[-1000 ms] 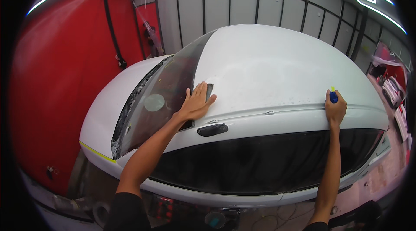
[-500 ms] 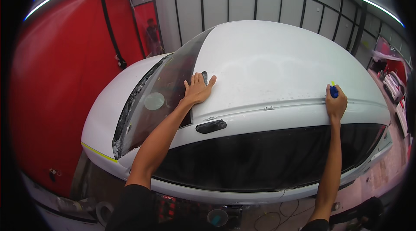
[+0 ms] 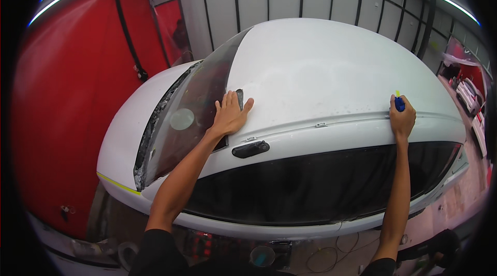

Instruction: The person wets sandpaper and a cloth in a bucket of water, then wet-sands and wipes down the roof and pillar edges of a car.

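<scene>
A white car fills the middle, its roof [image 3: 310, 69] bare of gloss. My left hand [image 3: 231, 114] lies on the roof's front corner beside the windshield [image 3: 199, 97], fingers stretched out. A dark grey flat pad [image 3: 239, 99] shows between its thumb and forefinger, partly hidden under the hand. Farther right, my right hand [image 3: 403, 121] is closed around a small blue tool [image 3: 399, 103] with a yellow tip, over the long roof seam [image 3: 357, 119]. How the tool's end meets the roof cannot be made out. Between the hands sits a small metal clip [image 3: 321, 125] in the seam.
A black handle-shaped piece [image 3: 250, 149] rests above the dark side window [image 3: 295, 188]. Yellow tape [image 3: 119, 184] edges the hood. Below lie a clear tub [image 3: 262, 257] and a thin cable [image 3: 331, 260]. White parts [image 3: 470, 99] stand at right, and a red wall [image 3: 67, 110] at left.
My left hand has slid slightly toward me and the windshield, the grey pad moving with it. My right hand stays nearly in place with the blue tool. The whole view has shifted a little.
</scene>
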`<state>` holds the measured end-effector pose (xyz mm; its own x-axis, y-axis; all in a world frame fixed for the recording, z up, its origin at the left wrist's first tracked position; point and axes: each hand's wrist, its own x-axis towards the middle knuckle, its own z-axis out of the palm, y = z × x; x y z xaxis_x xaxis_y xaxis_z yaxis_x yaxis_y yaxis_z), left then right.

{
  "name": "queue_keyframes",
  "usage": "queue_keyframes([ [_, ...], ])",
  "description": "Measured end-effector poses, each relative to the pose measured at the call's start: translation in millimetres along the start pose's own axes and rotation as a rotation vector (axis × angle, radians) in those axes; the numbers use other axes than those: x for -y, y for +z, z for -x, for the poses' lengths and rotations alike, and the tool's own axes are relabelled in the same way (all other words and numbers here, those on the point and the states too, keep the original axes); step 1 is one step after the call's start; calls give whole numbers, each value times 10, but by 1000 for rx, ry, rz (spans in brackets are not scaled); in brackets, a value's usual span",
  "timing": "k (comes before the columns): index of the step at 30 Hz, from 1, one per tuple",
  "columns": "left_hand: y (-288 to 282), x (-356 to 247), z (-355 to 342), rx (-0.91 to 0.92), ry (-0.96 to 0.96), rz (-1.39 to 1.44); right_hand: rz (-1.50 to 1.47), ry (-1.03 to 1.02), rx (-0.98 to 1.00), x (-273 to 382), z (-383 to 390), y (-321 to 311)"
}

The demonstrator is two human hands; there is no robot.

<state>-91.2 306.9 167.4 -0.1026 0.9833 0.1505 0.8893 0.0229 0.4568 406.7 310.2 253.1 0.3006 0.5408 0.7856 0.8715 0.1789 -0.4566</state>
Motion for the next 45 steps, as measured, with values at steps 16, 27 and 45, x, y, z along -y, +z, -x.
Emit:
queue_keyframes([
  [16, 1, 153, 288, 42, 305, -38, 62, 27, -3, -46, 4, 26],
  [27, 55, 153, 162, -1, 150, -19, 63, -33, -55, -91, 17, 31],
  [45, -325, 361, -499, 21, 299, -59, -22, 15, -1, 177, -6, 137],
])
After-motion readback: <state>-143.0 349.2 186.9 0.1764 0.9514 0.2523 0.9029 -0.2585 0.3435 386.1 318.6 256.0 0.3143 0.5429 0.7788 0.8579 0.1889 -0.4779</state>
